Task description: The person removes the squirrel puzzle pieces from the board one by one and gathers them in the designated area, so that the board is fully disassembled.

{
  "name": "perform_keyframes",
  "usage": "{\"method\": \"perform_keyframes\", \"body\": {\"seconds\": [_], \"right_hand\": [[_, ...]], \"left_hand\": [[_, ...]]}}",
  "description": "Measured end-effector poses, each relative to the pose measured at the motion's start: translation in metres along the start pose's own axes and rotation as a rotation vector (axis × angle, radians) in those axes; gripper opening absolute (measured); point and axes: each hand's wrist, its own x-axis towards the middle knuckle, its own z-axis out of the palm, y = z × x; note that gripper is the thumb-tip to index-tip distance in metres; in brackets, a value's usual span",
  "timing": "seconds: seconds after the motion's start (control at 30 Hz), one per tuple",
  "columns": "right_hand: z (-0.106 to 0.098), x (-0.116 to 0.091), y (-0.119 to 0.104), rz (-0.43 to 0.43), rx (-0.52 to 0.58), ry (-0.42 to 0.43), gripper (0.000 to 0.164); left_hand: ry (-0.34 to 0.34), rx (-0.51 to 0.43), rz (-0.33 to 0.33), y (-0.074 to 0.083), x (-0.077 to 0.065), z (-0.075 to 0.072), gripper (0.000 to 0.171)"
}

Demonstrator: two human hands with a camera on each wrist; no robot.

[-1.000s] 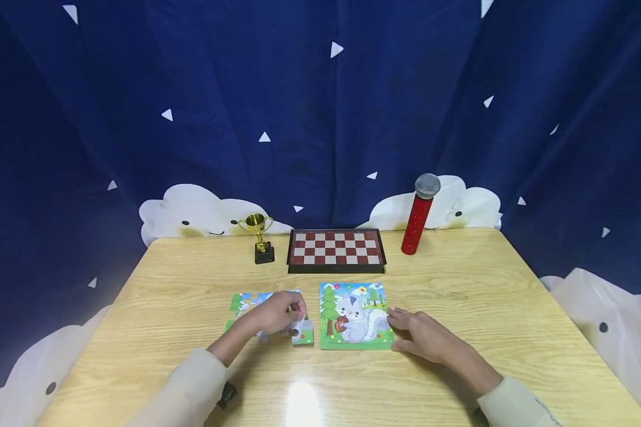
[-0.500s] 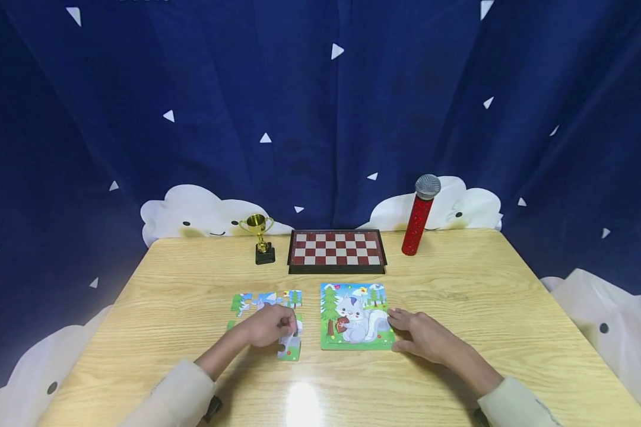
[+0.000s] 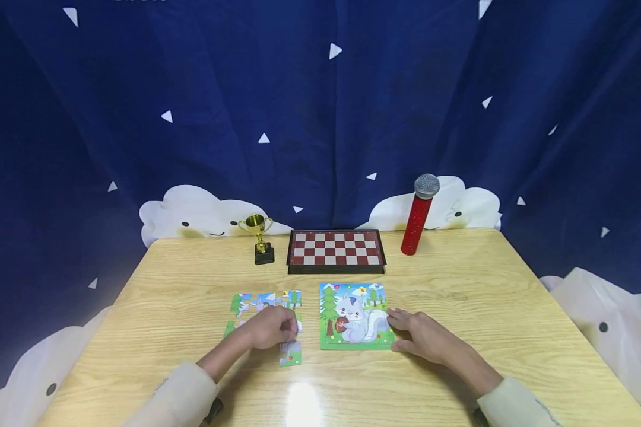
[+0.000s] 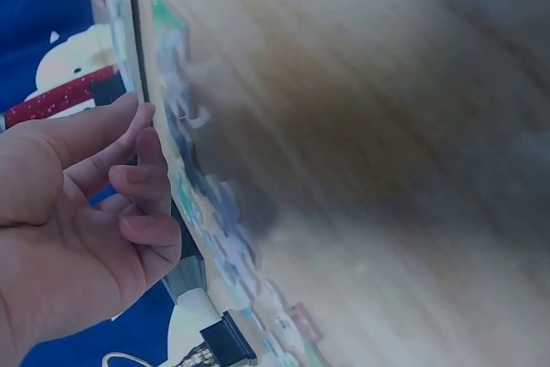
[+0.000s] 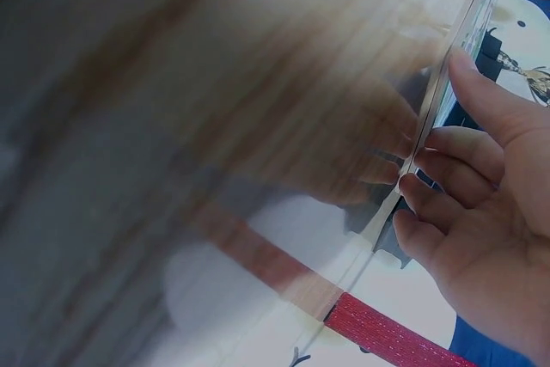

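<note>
My left hand [image 3: 272,327] hovers over loose jigsaw pieces left of centre, fingers curled. In the left wrist view the thumb and index fingertips meet, with no piece visible between them. A corner jigsaw piece [image 3: 291,354], grey and green, lies on the table just in front of those fingertips. Other jigsaw pieces [image 3: 240,303] lie in loose rows, partly hidden under the hand. To their right is the squirrel puzzle board [image 3: 352,317]. My right hand [image 3: 422,335] rests at its right edge, fingers extended and touching it.
A red-and-white chequered board [image 3: 336,249] in a black frame stands behind the puzzle. A small gold trophy [image 3: 259,237] is at the back left, a red microphone [image 3: 418,216] at the back right. The wooden table [image 3: 459,279] meets a dark blue curtain [image 3: 320,118].
The left hand moved left and toward the person, bringing the corner piece away from the other pieces. That piece now lies apart from the fingertips. The right hand stayed still.
</note>
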Motion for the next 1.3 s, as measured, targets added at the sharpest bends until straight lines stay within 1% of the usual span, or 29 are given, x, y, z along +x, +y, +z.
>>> {"method": "perform_keyframes", "body": {"seconds": [0.27,0.37,0.5,0.73,0.9,1.07,1.17,1.3], "right_hand": [[0.001,0.000,0.000,0.005,-0.001,-0.005,0.057],[0.001,0.000,0.001,0.006,-0.006,-0.002,0.057],[0.002,0.000,0.001,0.007,-0.005,0.003,0.057],[0.002,0.000,0.001,0.004,-0.002,-0.005,0.057],[0.002,0.000,0.001,0.005,0.001,-0.003,0.057],[0.001,0.000,-0.001,0.017,0.007,-0.005,0.057],[0.001,0.000,-0.001,0.021,0.010,-0.006,0.057],[0.001,0.000,-0.001,0.020,0.014,-0.002,0.057]], "left_hand": [[0.021,-0.006,0.031,0.005,0.011,-0.005,0.004],[0.020,-0.006,0.049,0.010,0.020,-0.005,0.003],[0.001,-0.032,0.053,0.020,0.033,-0.002,0.004],[-0.010,-0.068,0.062,0.038,0.053,0.010,0.012],[-0.034,-0.117,0.045,0.048,0.062,0.021,0.013],[-0.045,-0.131,0.045,0.053,0.069,0.030,0.013],[-0.038,-0.151,0.058,0.054,0.072,0.035,0.013],[-0.025,-0.169,0.053,0.056,0.075,0.040,0.013]]}}
